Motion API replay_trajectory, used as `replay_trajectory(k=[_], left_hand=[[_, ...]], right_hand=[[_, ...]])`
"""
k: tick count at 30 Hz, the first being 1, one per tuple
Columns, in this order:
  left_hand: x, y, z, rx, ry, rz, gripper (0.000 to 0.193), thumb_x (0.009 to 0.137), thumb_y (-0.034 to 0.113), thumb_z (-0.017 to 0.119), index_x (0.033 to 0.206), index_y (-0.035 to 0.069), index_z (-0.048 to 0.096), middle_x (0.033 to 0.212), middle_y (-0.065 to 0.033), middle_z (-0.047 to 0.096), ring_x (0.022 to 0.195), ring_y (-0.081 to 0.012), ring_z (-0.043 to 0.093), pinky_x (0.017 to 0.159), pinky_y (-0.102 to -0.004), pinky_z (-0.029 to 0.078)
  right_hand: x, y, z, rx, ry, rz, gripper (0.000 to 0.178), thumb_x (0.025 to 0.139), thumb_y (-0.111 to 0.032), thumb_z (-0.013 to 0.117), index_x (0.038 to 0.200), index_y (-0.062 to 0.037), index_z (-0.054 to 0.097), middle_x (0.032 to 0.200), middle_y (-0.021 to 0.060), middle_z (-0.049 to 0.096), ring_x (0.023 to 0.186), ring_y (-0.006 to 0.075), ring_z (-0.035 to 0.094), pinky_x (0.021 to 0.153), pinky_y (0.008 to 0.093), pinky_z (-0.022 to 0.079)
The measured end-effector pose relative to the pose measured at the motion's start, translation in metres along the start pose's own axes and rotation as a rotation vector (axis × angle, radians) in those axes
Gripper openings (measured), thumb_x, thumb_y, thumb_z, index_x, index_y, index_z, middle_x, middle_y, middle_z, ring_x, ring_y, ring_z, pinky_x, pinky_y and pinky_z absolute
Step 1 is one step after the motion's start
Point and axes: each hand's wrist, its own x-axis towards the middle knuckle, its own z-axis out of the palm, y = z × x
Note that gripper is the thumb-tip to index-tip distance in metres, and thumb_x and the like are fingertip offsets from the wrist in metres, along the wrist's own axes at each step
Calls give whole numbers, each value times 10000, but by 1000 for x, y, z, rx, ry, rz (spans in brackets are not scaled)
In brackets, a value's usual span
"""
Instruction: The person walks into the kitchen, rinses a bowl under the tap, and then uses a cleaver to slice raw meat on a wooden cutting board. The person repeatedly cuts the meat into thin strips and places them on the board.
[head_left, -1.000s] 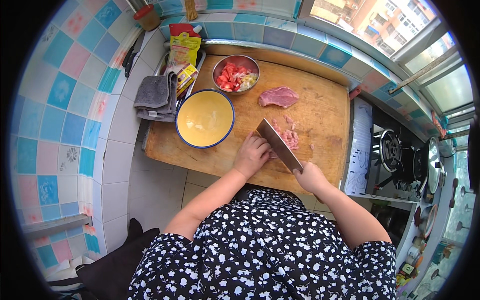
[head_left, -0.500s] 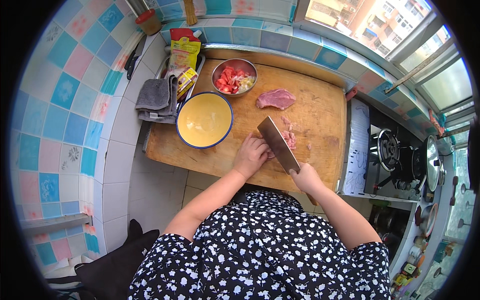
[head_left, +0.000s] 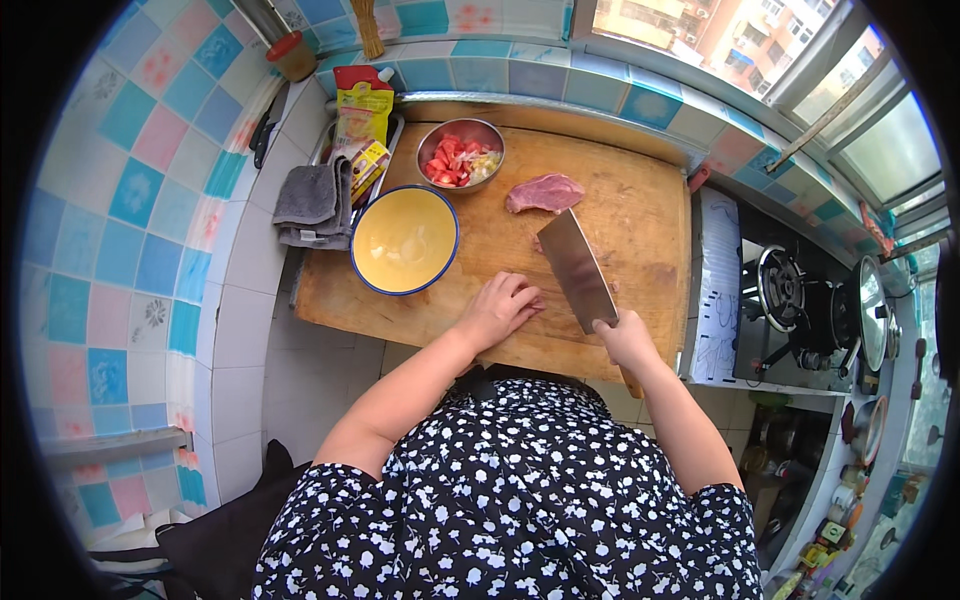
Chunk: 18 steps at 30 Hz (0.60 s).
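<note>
My right hand [head_left: 628, 340] is closed around the handle of a broad cleaver [head_left: 578, 268]. Its blade slants up and left over the wooden board [head_left: 430, 318], covering most of the chopped meat; a small bit shows beside the blade. With curled fingers, my left hand [head_left: 498, 310] presses a small piece of meat [head_left: 538, 302] onto the board, left of the blade and apart from it. Beyond the cleaver's tip lies a larger slab of raw pink meat [head_left: 545, 193].
A yellow bowl with a blue rim [head_left: 455, 250] stands left of my hands. Behind it is a metal bowl [head_left: 425, 140] of red chunks and pale chopped pieces. A grey towel [head_left: 310, 200] and a yellow pouch [head_left: 362, 112] sit farther left. A gas stove [head_left: 780, 288] is at the right.
The cleaver has moved right and away from my left fingers, now covering the chopped meat. My left hand stays on its piece. The whole view has shifted slightly.
</note>
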Motion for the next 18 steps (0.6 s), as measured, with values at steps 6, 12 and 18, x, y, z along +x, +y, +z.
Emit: replay_trajectory(k=[6, 12, 18], left_hand=[[29, -9, 23, -93, 76, -155, 231, 809, 136, 738, 1013, 64, 655, 1002, -107, 592, 1000, -318, 565, 838, -416, 507], [20, 3, 20, -60, 144, -136, 345, 804, 141, 748, 1116, 50, 633, 1130, -122, 601, 1074, -340, 562, 920, -413, 492], [13, 6, 5, -17, 178, -77, 344, 817, 169, 729, 1131, 73, 626, 1166, -96, 597, 1089, -326, 559, 935, -403, 491]], right_hand=[[-2, -1, -1, -6, 15, -31, 297, 884, -246, 637, 1050, -9, 705, 791, 181, 707, 642, 278, 685, 653, 400, 541], [10, 14, 5, -16, 32, -108, 287, 922, -223, 642, 1068, 20, 686, 630, 75, 597, 449, 155, 531, 454, 328, 456], [-15, -10, -6, -188, 97, -195, 314, 893, -281, 611, 1025, -8, 692, 897, 245, 702, 897, 407, 676, 814, 481, 518]])
